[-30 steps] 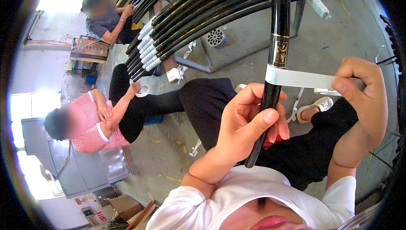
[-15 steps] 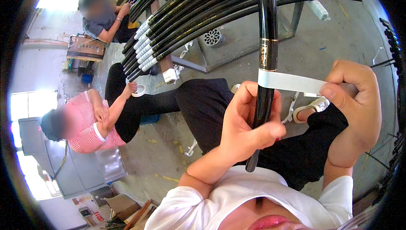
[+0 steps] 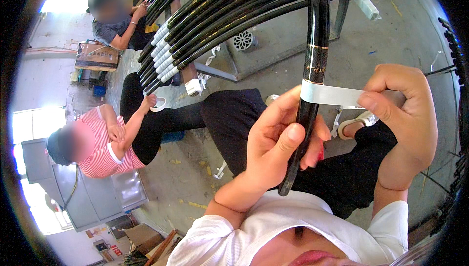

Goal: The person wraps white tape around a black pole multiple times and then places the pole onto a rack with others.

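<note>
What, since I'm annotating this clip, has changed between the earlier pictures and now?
The black rod has turned, showing different gold marking. The right hand has moved left, closer to it, shortening the white strip between them; the left hand has shifted its fingers. Both still hold on; the resting rods look unmoved.

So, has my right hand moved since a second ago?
Yes: judged against the round perforated object, the right hand has moved left, toward the black pole, and the white tape between them looks shorter.
</note>
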Motion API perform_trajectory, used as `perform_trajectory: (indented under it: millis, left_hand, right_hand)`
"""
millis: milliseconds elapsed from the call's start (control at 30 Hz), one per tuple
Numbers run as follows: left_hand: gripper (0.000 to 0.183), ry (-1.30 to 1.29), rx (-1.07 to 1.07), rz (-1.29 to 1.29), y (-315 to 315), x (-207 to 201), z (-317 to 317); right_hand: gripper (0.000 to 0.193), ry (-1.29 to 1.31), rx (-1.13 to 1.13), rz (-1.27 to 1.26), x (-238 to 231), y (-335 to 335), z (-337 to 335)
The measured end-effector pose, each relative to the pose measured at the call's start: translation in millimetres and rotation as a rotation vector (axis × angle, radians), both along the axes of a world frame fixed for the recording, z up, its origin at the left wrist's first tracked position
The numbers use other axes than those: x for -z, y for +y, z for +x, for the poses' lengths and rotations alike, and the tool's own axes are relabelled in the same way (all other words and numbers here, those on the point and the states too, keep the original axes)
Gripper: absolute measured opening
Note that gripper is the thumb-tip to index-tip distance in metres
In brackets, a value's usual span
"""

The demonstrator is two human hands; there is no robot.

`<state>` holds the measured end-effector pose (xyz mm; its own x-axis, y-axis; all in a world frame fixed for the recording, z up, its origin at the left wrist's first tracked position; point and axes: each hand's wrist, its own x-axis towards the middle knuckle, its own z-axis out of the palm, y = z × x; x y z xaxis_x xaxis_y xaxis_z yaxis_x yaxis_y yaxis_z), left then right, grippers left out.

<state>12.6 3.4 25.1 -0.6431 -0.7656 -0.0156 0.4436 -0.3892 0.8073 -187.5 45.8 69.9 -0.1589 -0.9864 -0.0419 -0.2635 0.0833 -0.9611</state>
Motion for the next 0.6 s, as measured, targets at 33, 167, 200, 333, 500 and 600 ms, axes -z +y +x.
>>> perform_trajectory:
  millis: [33,167,200,333,500,600]
  left_hand:
    - [0.05,0.017,0.007,0.005,0,2,1]
    - [0.043,-0.022,-0.011,0.049,0,3,0]
    - [0.041,-0.06,-0.029,0.069,0,2,-1]
    - [0.036,-0.11,-0.088,-0.018,1,7,-2]
    - [0.034,-0.111,-0.029,-0.045,1,11,0]
    - [0.037,-0.11,0.03,-0.007,1,6,-3]
  right_hand:
    - [0.017,0.016,-0.007,-0.001,0,0,1]
    - [0.017,0.08,-0.014,-0.003,-2,3,3]
    - [0.017,0.076,-0.003,-0.013,0,3,3]
    - [0.018,0.028,0.025,-0.03,3,4,4]
    - [0.02,-0.033,0.058,0.021,6,-1,6]
    - [0.022,-0.069,0.084,0.084,3,-2,5]
